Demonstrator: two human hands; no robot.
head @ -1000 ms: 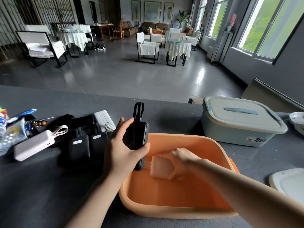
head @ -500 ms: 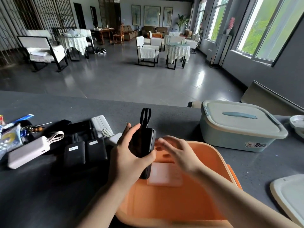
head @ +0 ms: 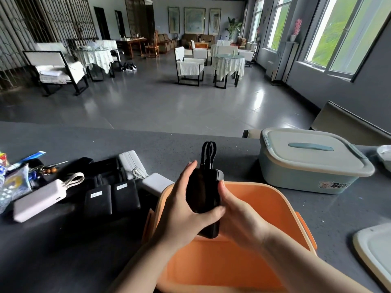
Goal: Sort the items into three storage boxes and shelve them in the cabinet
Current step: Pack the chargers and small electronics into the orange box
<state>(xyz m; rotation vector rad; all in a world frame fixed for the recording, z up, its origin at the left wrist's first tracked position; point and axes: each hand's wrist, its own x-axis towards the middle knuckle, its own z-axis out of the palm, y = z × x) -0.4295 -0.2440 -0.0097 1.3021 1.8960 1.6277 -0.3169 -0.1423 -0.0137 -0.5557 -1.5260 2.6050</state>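
Observation:
A black power bank [head: 204,193] with a looped cable on top stands upright over the near-left rim of the open orange storage box [head: 273,210]. My left hand [head: 182,216] grips it from the left and my right hand [head: 239,216] clasps it from the right. My hands and arms hide most of the box's floor. Left of the box lie two black power banks [head: 112,197], a white power bank with a strap [head: 40,199], and two more white ones [head: 132,163], [head: 157,183].
A closed pale green storage box [head: 304,176] with a grey lid stands at the back right. A white lid [head: 374,250] lies at the right edge. Snack packets, keys and a bottle [head: 14,178] crowd the far left of the dark counter [head: 53,250].
My right hand left the pink item on the box floor and rose to clasp the black power bank. The power bank stayed over the box's left rim in my left hand.

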